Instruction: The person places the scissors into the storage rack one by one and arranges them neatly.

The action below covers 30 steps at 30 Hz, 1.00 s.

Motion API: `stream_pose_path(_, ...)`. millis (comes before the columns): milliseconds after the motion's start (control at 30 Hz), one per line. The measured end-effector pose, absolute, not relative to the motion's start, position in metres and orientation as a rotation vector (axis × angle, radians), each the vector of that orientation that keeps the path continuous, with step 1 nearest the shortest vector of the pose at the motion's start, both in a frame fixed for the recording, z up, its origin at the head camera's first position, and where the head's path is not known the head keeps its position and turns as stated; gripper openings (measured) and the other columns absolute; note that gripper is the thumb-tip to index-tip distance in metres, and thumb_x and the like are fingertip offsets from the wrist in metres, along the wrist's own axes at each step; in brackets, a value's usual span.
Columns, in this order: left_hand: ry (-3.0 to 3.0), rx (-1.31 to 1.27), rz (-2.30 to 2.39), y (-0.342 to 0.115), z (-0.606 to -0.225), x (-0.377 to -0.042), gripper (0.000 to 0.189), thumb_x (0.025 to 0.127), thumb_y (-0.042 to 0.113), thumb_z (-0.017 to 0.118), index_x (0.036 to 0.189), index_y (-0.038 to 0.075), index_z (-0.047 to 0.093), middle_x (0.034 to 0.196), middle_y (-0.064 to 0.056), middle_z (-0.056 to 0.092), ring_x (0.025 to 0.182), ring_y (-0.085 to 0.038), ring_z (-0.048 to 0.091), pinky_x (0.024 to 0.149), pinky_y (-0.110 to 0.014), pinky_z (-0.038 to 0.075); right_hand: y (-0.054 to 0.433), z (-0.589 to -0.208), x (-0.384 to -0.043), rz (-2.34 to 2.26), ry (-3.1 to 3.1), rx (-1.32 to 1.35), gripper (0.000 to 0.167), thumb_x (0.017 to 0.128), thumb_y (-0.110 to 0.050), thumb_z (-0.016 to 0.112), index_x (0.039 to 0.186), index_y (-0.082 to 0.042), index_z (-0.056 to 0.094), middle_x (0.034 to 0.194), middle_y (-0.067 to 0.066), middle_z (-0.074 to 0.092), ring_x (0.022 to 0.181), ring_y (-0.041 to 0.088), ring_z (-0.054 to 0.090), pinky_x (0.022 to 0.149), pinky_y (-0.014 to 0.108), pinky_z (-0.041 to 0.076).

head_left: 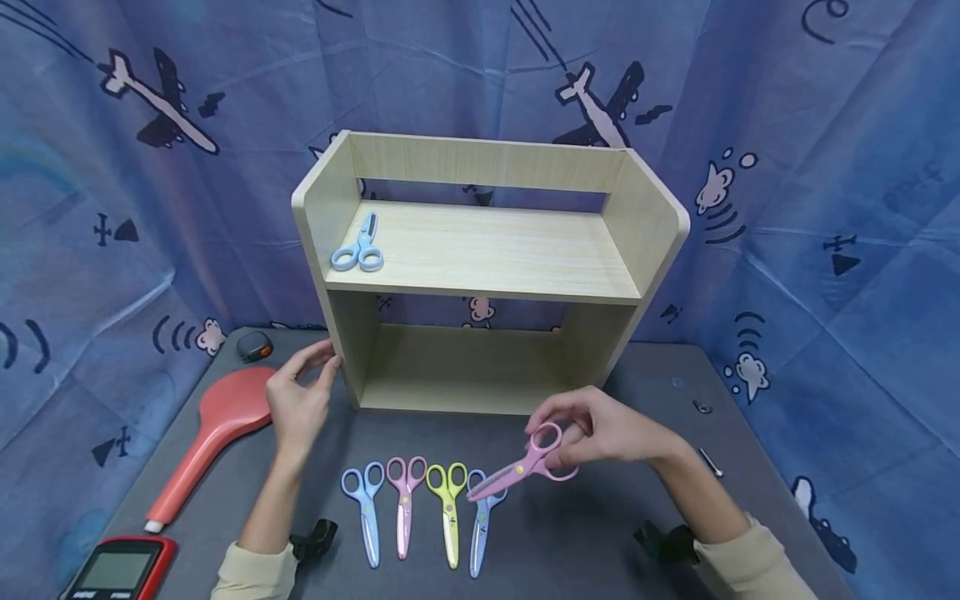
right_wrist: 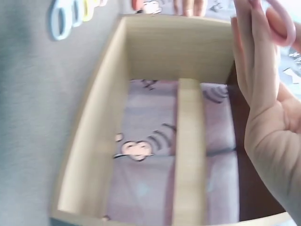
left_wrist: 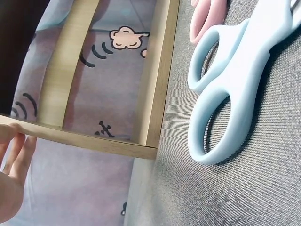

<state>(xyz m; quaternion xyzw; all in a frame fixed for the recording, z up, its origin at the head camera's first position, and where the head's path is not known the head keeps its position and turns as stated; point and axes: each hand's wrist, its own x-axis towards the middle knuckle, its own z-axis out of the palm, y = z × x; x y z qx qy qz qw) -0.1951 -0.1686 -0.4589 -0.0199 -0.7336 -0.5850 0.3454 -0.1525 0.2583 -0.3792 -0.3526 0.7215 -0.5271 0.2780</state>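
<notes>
My right hand (head_left: 600,429) holds pink scissors (head_left: 513,473) by the handle loops, blades pointing left, in front of the wooden shelf's (head_left: 487,292) right half. They overlap a blue pair (head_left: 480,533) at the right of a row on the table. Farther left in that row lie yellow-green scissors (head_left: 448,508), a pink pair (head_left: 404,508) and light blue scissors (head_left: 367,512). Fingertips of my left hand (head_left: 300,400) touch the lower left side panel of the shelf. On its upper board, at the left, rest other light blue scissors (head_left: 363,246).
A red paddle-shaped object (head_left: 225,417) lies left of my left arm, with a dark mouse-like item (head_left: 255,346) behind it. Front left is a red device with a screen (head_left: 120,567). Small metal pieces (head_left: 708,462) lie at the right. Printed blue cloth (head_left: 450,67) hangs behind.
</notes>
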Motion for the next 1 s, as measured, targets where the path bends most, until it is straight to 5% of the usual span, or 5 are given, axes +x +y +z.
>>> stream_pose_path(233, -1.914, -0.039, -1.51, -0.169, -0.458, -0.196, 0.025, 0.094, -0.004, 0.08, 0.119, 0.001, 0.082, 0.11, -0.021, 0.083, 0.093, 0.013, 0.07, 0.079, -0.006, 0.058, 0.242, -0.347, -0.153, -1.57, 2.101, -0.957, 0.037, 0.094, 0.006, 0.076, 0.13, 0.002, 0.067, 0.117, 0.012, 0.076, 0.08, 0.027, 0.082, 0.08, 0.038, 0.07)
stream_pose_path(567, -1.909, -0.036, -1.507, -0.168, -0.459, -0.196, 0.025, 0.093, -0.004, 0.081, 0.118, 0.0, 0.082, 0.11, -0.022, 0.082, 0.092, 0.014, 0.07, 0.078, -0.006, 0.057, 0.213, -0.306, -0.16, -1.687, 2.311, -0.957, 0.042, 0.093, 0.002, 0.08, 0.132, 0.005, 0.065, 0.114, 0.0, 0.076, 0.08, 0.017, 0.078, 0.076, 0.025, 0.067)
stream_pose_path(1000, -1.917, -0.033, -1.498, -0.169, -0.46, -0.196, 0.026, 0.094, -0.004, 0.08, 0.119, 0.001, 0.081, 0.111, -0.021, 0.082, 0.093, 0.012, 0.071, 0.079, -0.006, 0.057, 0.167, -0.259, -0.199, -1.859, 2.427, -0.813, 0.044, 0.094, -0.002, 0.077, 0.135, 0.006, 0.065, 0.124, 0.013, 0.071, 0.09, 0.016, 0.076, 0.079, 0.031, 0.069)
